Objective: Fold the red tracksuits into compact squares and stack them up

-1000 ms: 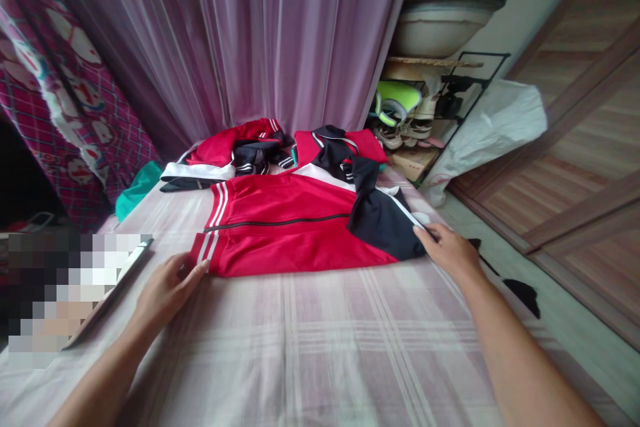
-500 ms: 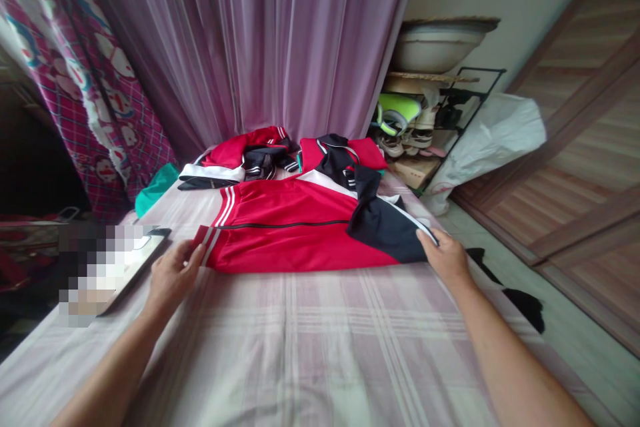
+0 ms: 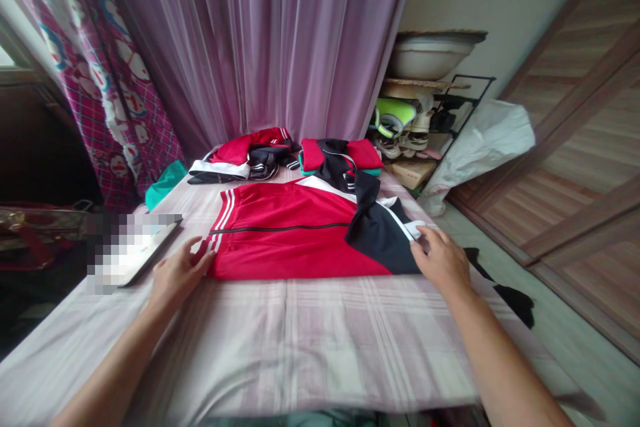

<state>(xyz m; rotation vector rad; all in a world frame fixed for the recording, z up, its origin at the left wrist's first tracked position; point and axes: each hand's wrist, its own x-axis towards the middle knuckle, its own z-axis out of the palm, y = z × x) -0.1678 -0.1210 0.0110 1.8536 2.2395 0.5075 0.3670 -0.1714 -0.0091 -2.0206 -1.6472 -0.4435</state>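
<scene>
A red, navy and white zip-up track jacket [image 3: 285,247] lies flat and folded on the bed, its striped hem to the left and its navy shoulder part to the right. At the hem is my left hand [image 3: 181,268], thumb and forefinger apart at the cloth's edge. My right hand [image 3: 444,259] rests against the navy end, by a white strip; its thumb and forefinger are also apart. The undersides of both hands are hidden.
Behind the jacket lie a heap of red and navy clothes [image 3: 240,152] and a folded red stack [image 3: 367,155]. A partly blurred flat device [image 3: 150,255] is on the left. A shoe rack [image 3: 470,103] and white bag [image 3: 493,147] stand right of the plaid bed [image 3: 310,340].
Both hands have loosened from a pinch on the jacket's ends. The right hand has shifted slightly left, and the jacket's near edge has settled on the bed. The view has shifted a little.
</scene>
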